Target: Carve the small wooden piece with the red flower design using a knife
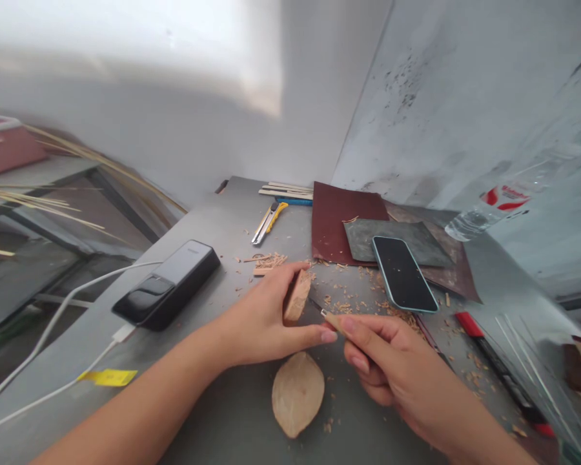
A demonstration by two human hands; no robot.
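My left hand [266, 316] grips a small block of light wood [297, 297], held on edge between thumb and fingers. In my right hand [387, 355] is a carving knife [334, 318] with a pale handle, its thin dark blade pointing at the block's right side. The left thumb tip reaches close to the knife's handle; whether they touch I cannot tell. Below the hands a leaf-shaped piece of wood [297, 394] lies flat on the grey table [232, 413]. Wood shavings [343, 303] are scattered around the block.
A black power bank [167, 284] with white cables lies left. Behind are a yellow box cutter [270, 223] and thin wooden sticks [285, 190]. To the right are sandpaper sheets [343, 219], a phone [404, 274], a red-and-black marker [503, 374] and a plastic bottle [494, 203].
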